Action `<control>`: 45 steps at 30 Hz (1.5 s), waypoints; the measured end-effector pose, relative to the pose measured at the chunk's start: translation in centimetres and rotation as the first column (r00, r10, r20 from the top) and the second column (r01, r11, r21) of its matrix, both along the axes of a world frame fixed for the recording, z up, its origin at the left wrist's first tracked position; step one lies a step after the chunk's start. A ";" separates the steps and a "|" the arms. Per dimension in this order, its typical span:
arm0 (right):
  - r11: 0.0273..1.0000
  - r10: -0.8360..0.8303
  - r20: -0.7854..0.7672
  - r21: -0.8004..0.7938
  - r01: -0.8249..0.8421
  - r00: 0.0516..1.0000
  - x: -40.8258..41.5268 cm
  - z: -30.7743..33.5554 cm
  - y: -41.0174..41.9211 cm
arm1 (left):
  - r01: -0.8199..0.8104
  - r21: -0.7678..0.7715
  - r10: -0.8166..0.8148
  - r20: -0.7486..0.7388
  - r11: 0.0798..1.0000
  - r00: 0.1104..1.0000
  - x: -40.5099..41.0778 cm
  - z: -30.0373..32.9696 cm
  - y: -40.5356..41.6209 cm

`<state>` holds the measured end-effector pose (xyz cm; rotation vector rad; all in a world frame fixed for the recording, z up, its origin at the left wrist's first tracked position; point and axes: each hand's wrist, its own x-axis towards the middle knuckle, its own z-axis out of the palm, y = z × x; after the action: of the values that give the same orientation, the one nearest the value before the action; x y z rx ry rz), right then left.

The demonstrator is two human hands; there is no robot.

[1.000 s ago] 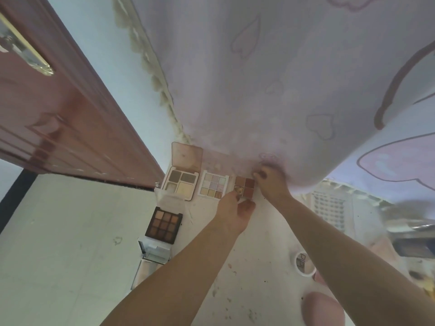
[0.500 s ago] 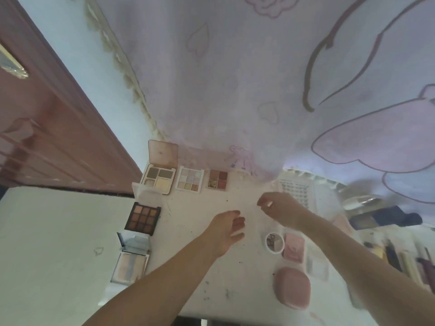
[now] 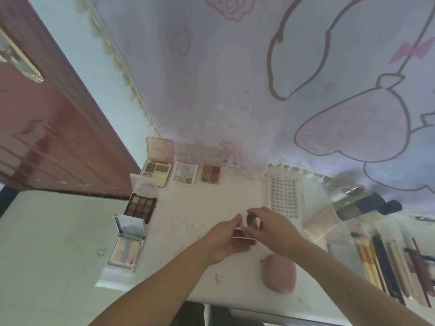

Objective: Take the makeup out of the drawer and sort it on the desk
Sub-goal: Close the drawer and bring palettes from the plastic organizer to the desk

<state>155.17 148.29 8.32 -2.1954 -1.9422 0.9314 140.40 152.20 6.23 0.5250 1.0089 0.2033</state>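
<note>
Two hands meet over the middle of the desk (image 3: 188,208) right now, both working on one small compact (image 3: 251,223). The left hand (image 3: 226,241) holds it from underneath with fingers curled around the lower half, and the right hand (image 3: 270,225) pinches the top part from above, so it looks like the lid is being opened, though it's too blurry to be sure. Five open palettes already sit along the back and left edge: a quad palette (image 3: 156,171), a pastel palette (image 3: 184,173), a reddish palette (image 3: 211,173), a dark brown palette (image 3: 140,206) and a mirrored compact (image 3: 127,245) that hangs right at the desk's left edge. A pink case (image 3: 279,272) lies near the front edge, a lash tray (image 3: 284,196) sits to the right, and brushes (image 3: 376,262) are lined up further right. My worry: if the lid pops suddenly, the compact could jump out of the pinch and crack its powder on the desk. Also, an elbow swinging left could knock that mirrored compact straight off the edge, since it's barely on there.
</note>
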 end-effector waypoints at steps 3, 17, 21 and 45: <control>0.996 0.061 -0.098 0.072 -0.054 0.993 -0.1 1.9 0.4 | -0.036 0.012 0.035 0.094 0.999 0.995 -1.0 1.3 0.1; 0.962 0.246 -0.334 0.198 -0.187 0.910 -0.5 4.5 2.4 | 0.150 -0.110 -0.129 0.178 0.982 0.975 -2.9 3.8 3.4; 0.987 0.036 -0.399 0.155 0.029 0.916 1.4 4.9 3.1 | 0.031 -0.182 -0.001 0.166 0.983 0.986 -3.9 2.8 4.5; 0.965 -0.258 0.277 0.031 0.260 0.926 1.9 -5.2 12.4 | 0.891 0.419 0.210 -0.868 -0.176 0.449 3.6 -4.1 14.3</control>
<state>157.10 160.68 3.15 -2.6265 -1.6817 0.6179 143.98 166.47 2.16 2.6762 1.2601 -0.0222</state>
